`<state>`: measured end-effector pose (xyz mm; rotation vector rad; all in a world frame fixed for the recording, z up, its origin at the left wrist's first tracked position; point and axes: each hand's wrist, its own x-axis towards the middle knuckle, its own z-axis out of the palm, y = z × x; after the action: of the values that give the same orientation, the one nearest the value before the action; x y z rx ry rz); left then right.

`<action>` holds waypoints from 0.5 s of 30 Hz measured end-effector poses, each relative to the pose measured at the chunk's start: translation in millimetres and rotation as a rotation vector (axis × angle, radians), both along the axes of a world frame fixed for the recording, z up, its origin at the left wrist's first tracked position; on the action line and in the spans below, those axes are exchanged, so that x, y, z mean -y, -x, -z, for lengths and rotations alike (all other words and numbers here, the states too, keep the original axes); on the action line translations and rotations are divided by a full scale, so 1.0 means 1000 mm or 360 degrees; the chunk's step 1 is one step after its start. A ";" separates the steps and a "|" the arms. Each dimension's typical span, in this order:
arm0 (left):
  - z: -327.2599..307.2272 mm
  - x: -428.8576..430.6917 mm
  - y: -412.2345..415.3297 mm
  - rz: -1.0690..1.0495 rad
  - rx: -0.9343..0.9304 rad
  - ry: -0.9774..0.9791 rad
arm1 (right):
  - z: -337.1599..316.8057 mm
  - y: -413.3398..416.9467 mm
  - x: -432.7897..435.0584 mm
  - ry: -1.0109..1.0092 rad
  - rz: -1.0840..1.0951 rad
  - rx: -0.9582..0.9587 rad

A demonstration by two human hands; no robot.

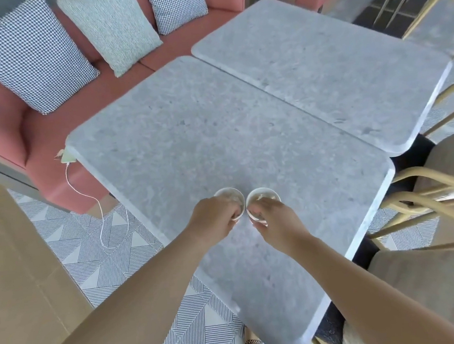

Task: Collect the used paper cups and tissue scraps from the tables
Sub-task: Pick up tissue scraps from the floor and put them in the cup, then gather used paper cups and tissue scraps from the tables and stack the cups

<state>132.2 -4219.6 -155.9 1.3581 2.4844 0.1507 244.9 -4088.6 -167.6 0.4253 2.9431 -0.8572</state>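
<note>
Forearms are stretched out over the near desk (190,136), and one paper cup is held in each grip. The left grip (213,221) is curled round the near side of the left cup (229,194). The right grip (277,220) is closed over the rim of the right cup (272,192) from above. The cups are set just beside each other over the desk's near half. Whether they rest on the stone or are lifted off it cannot be told. Pale scraps (260,197), judged to be tissue, are seen inside the right cup, though blurred.

Trouble could be caused chiefly by pressure: thin paper walls may be crushed if squeezed hard, and any dregs would be forced out onto the desk. If either cup is tipped while carried, the scraps may be shed onto the desk or the patterned floor (104,249). A knock between the two rims could be enough for a hold taken by the rim alone to be lost. The chair (426,199) close at the right may be struck by an elbow when the cups are drawn back.
</note>
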 end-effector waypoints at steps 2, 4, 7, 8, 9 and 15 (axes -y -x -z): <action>0.001 -0.001 -0.002 -0.0065 -0.0041 -0.0006 | -0.002 0.002 0.000 -0.0029 0.0005 0.0024; 0.000 0.000 -0.002 -0.0132 -0.0030 -0.0055 | -0.009 0.005 -0.002 -0.0010 0.0034 0.0026; -0.005 0.009 -0.004 -0.0248 0.0045 -0.0209 | -0.022 0.006 0.000 0.0077 0.0133 -0.0139; -0.007 0.014 -0.005 -0.0288 0.0069 -0.0258 | -0.027 0.005 0.002 0.0098 0.0159 -0.0188; -0.010 0.020 -0.006 -0.0325 0.0087 -0.0306 | -0.031 0.005 0.004 0.0118 0.0177 -0.0229; -0.030 0.080 -0.014 -0.0535 0.0061 -0.0649 | -0.052 0.007 0.040 0.0129 0.0078 -0.0374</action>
<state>146.0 -4300.0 -126.4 1.0377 2.7278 0.7858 237.4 -4128.1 -115.5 0.4206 3.1046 -1.0999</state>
